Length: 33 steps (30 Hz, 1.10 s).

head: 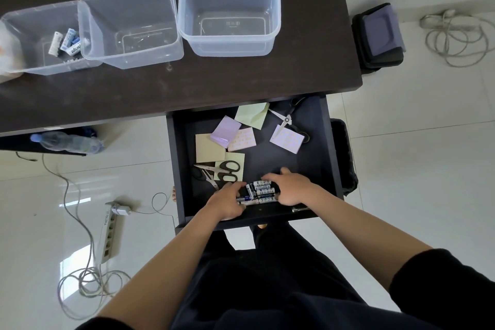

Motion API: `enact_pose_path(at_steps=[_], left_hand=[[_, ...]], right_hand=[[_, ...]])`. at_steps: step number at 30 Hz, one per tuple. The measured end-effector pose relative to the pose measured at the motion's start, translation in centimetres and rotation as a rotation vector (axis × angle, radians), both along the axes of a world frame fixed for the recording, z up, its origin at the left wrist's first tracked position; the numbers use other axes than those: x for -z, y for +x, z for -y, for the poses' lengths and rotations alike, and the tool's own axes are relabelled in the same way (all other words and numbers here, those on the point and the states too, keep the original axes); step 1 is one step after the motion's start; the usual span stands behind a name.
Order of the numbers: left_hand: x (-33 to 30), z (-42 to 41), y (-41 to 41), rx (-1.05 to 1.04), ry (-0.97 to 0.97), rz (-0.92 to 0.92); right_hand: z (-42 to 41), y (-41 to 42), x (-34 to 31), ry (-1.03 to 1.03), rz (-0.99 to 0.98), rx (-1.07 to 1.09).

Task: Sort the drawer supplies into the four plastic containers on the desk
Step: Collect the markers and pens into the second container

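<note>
Batteries (261, 191) lay clustered at near edge of open drawer (325, 142). Left hand (227, 202) and right hand (288, 187) cupped cluster from both sides, fingers curled on them. More batts in far-left container (32, 35).

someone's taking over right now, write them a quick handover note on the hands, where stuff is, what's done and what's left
Left hand and right hand: both in the open drawer, cupped around a pile of batteries, not lifted.
Done: some batteries already in the left container.
The middle container and right container look empty; the fourth is barely visible at the left edge.
Left: this battery pile, sticky notes, scissors near the front, another pair at the back.
</note>
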State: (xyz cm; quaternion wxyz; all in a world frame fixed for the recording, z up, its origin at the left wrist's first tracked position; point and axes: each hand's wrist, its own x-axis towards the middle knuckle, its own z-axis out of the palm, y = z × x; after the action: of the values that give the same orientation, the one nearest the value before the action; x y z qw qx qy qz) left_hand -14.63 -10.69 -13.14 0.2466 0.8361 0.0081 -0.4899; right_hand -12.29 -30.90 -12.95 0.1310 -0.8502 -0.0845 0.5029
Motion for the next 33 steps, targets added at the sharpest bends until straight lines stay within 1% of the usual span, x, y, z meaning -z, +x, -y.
enact_pose_path(at_steps=[5,9,11,13,15,18,22,28,31,33], left_hand=[[0.4,0.1,0.0,-0.028,-0.017,-0.011],[0.7,0.0,0.0,-0.074,-0.073,-0.030],[0.9,0.0,0.0,-0.089,-0.094,-0.021],[0.9,-0.1,-0.1,-0.095,-0.102,-0.004],[0.8,-0.2,-0.2,-0.099,-0.122,0.017],[0.9,-0.2,-0.4,-0.084,-0.176,0.051],[1.3,0.1,-0.4,0.003,-0.157,0.076],[1.7,0.1,0.2,-0.026,-0.136,-0.025],[1.4,0.1,0.7,0.034,-0.077,-0.071],[1.2,-0.1,0.7,0.075,-0.060,-0.076]], right_hand=[[-0.5,0.1,0.3,0.035,0.015,0.016],[-0.7,-0.7,0.6,0.029,0.039,-0.064],[-0.7,-0.9,0.9,0.026,0.044,-0.045],[-0.7,-0.9,1.1,0.032,0.016,0.013],[-1.1,-1.1,1.5,0.042,-0.056,0.061],[-1.9,-1.5,1.5,0.042,-0.102,0.021],[-1.9,-1.2,1.2,0.071,-0.065,0.030],[-1.6,-1.3,1.4,0.127,-0.079,0.085],[-1.6,-1.4,1.3,0.094,-0.054,0.045],[-1.7,-1.4,1.3,0.123,-0.058,0.056]])
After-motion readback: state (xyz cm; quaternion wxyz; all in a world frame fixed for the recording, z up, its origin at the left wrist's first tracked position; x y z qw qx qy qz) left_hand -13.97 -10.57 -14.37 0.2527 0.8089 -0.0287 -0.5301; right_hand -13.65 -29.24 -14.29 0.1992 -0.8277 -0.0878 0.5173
